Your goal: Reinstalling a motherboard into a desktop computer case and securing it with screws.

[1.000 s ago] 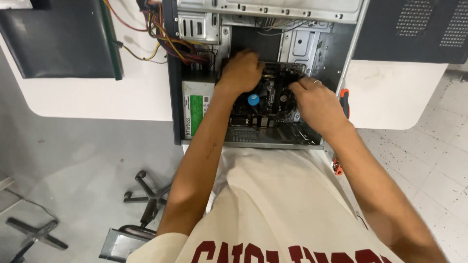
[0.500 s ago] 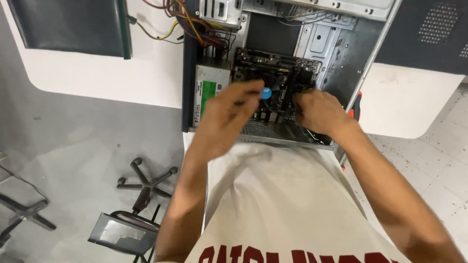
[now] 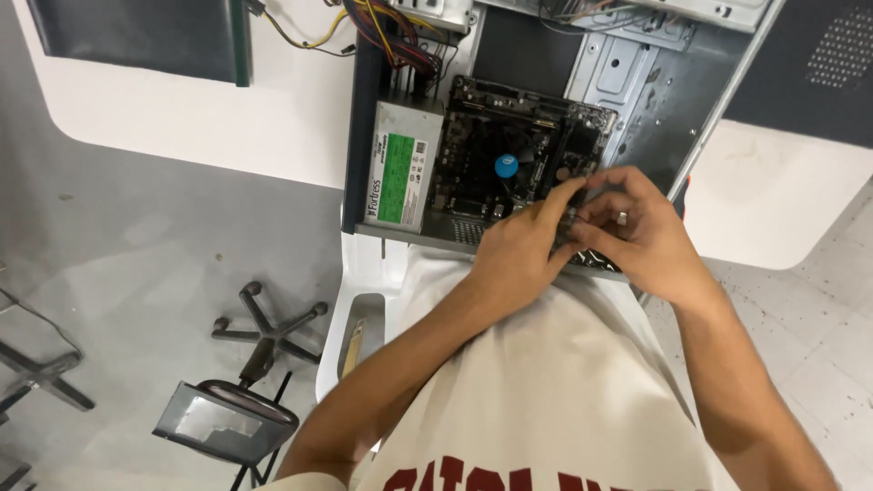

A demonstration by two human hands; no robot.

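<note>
An open computer case (image 3: 637, 100) lies on a white table (image 3: 227, 127). Inside it are a dark motherboard (image 3: 491, 127), a round cooler with a blue centre (image 3: 506, 165) and a grey power supply with a green label (image 3: 400, 164). My left hand (image 3: 518, 245) and my right hand (image 3: 641, 236) meet over the near right corner of the board. The fingertips of both pinch a small dark part (image 3: 571, 218), which they mostly hide. There is a ring on one finger of my right hand.
Red, yellow and black cables (image 3: 391, 27) run into the case's far end. Dark panels lie at the table's far left (image 3: 136, 36) and far right (image 3: 809, 64). On the grey floor to the left stand a chair (image 3: 227, 418) and a star-shaped chair base (image 3: 268, 327).
Both hands have drawn back from the middle of the motherboard to its near right corner and come together. The cooler with the blue centre is now uncovered.
</note>
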